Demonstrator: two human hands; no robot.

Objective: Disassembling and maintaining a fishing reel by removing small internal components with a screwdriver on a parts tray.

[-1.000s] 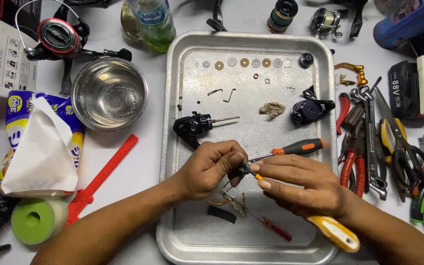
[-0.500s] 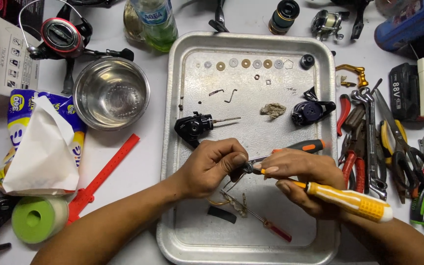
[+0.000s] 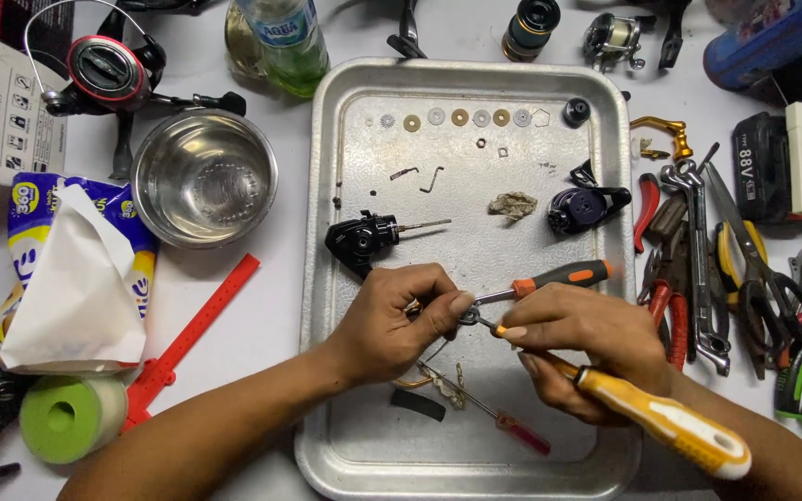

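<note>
Over the metal tray [image 3: 327, 186], my left hand [image 3: 392, 320] pinches a small dark metal part [image 3: 468, 316] between thumb and fingers. My right hand [image 3: 587, 348] grips a yellow-and-white handled screwdriver [image 3: 666, 422], its tip touching that part. An orange-and-black screwdriver [image 3: 559, 276] lies on the tray just behind my hands. A black reel body [image 3: 364, 239] sits left of centre on the tray, a dark purple reel part [image 3: 579, 206] at the right, and a row of washers [image 3: 461, 118] along the far end.
A steel bowl [image 3: 201, 176], a spinning reel [image 3: 104, 70], a tissue pack [image 3: 71, 269], a red strip [image 3: 192, 334] and a green tape roll [image 3: 67, 417] lie left of the tray. Pliers, wrenches and scissors [image 3: 726, 278] crowd the right. A small red-handled tool [image 3: 512, 429] rests near the tray's front.
My right hand swung the yellow-handled screwdriver, so its handle now points down to the right and its tip meets the part. My left hand stayed put.
</note>
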